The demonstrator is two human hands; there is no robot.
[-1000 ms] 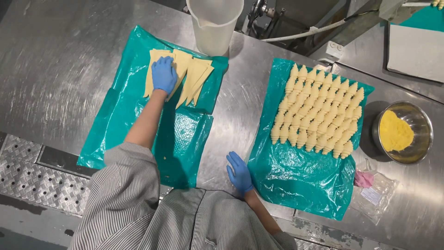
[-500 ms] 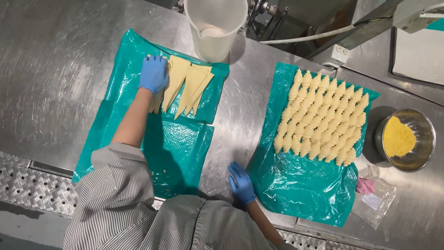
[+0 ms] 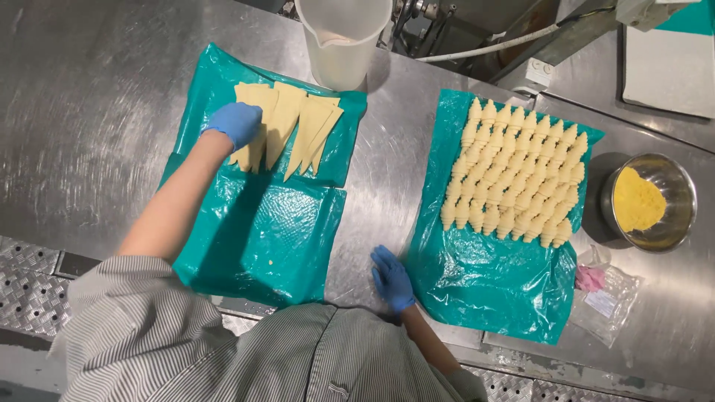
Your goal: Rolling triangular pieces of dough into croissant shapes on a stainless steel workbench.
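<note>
- Head view: the left hand (image 3: 237, 123), in a blue glove, lies on the left end of a fan of flat dough triangles (image 3: 287, 130). Its fingers press down on the dough; whether they pinch a piece or only rest on it I cannot tell.
- The triangles lie at the far end of the left teal sheet (image 3: 261, 231), tips pointing toward the person; the near part of that sheet carries only a crumb or two.
- The right hand (image 3: 391, 279), also gloved, lies flat with fingers spread on the steel tabletop (image 3: 97, 112), just beside the near left corner of the right teal sheet (image 3: 484, 286). It holds nothing.
- Change: a second ago the left hand sat nearer the middle of the fan; half a second ago it was already over the left end, and it rests there now. The right hand has kept its place by the right sheet. Judging by this, the hand is working the outermost triangle.
- On the right sheet, rolled croissants (image 3: 514, 175) stand in tight rows on the far half; the near half is bare.
- A steel bowl (image 3: 681, 223) with yellow filling sits right of that sheet, and a small clear bag (image 3: 607, 298) with something pink lies near it.
- A white jug (image 3: 342, 41) stands beyond the triangles, touching the left sheet's far edge.
- Surface and room: brushed steel with scuff marks, ridged plate along the near edge, a hose and machine parts behind.
</note>
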